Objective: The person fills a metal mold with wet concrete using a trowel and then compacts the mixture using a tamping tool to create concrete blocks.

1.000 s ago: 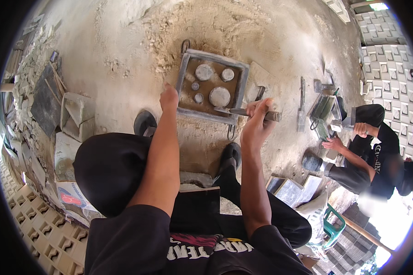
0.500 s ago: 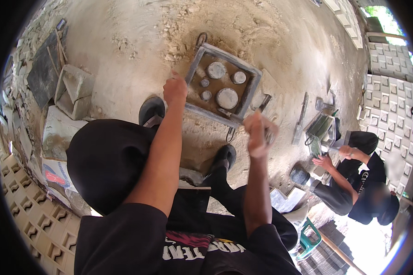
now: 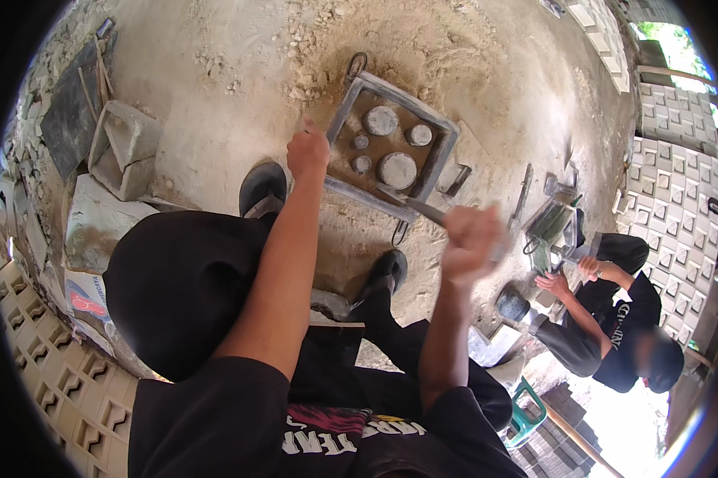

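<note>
A square grey mould frame (image 3: pixel 434 171) lies on the sandy ground, with several round grey discs (image 3: pixel 396 170) of different sizes set in the sand-coloured fill. By its left side, my left hand (image 3: pixel 308 151) is closed with one finger or thumb pointing forward; anything inside the grip is hidden. My right hand (image 3: pixel 472 239), smeared by motion, is wrapped round a flat metal tool (image 3: pixel 424 209). The tool's narrow blade reaches over the frame's near edge by the largest disc. Wire loops (image 3: pixel 399 233) stick out at two corners of the frame.
Broken concrete pieces (image 3: pixel 128 151) and a dark board (image 3: pixel 72 115) lie at left. At right a co-worker (image 3: pixel 626 323) sits handling a smaller mould (image 3: pixel 551 231). Patterned blocks (image 3: pixel 669 223) are stacked beyond. A green plastic stool (image 3: pixel 526 410) stands at lower right.
My right hand has moved right and slightly nearer with the flat metal tool, and more of the blade shows. My left hand stays beside the frame.
</note>
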Tool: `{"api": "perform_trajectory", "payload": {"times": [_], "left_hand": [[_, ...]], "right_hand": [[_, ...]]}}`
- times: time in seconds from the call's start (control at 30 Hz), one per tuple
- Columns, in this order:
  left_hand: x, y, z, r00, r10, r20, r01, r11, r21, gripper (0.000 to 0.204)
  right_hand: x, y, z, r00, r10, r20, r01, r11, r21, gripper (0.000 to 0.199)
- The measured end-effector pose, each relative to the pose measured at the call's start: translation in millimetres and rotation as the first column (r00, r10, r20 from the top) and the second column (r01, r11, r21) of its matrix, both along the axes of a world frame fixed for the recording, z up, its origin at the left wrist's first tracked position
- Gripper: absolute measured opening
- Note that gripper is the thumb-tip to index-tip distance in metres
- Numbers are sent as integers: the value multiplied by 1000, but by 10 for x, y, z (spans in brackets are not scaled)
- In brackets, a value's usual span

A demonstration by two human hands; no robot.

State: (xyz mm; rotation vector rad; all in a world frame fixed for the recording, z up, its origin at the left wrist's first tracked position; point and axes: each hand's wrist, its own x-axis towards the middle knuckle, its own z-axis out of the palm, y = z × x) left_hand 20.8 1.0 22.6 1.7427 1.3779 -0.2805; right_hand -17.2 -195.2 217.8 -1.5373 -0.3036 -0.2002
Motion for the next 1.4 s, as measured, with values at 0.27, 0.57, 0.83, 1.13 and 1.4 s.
{"api": "perform_trajectory", "payload": {"times": [0.27, 0.57, 0.83, 1.13, 1.4], "left_hand": [[-72, 53, 11, 1000, 17, -7, -17, 1000, -2, 73], [-52, 38, -17, 999, 3, -40, -2, 1000, 21, 74], [-48, 49, 25, 1000, 5, -19, -4, 998, 58, 75], [-9, 79, 5, 1000, 19, 2, -19, 998, 62, 75], [-23, 97, -17, 1000, 30, 5, -30, 999, 45, 71]], "right_hand": [[-72, -84, 34, 990, 132, 52, -130, 991, -45, 44], [-74, -134, 60, 990, 118, -75, -121, 992, -39, 45], [-124, -126, 78, 996, 78, 47, -81, 994, 74, 44], [-93, 36, 7, 999, -10, 50, 5, 996, 86, 44], [-70, 268, -5, 985, -103, 136, 132, 965, -226, 42]]}}
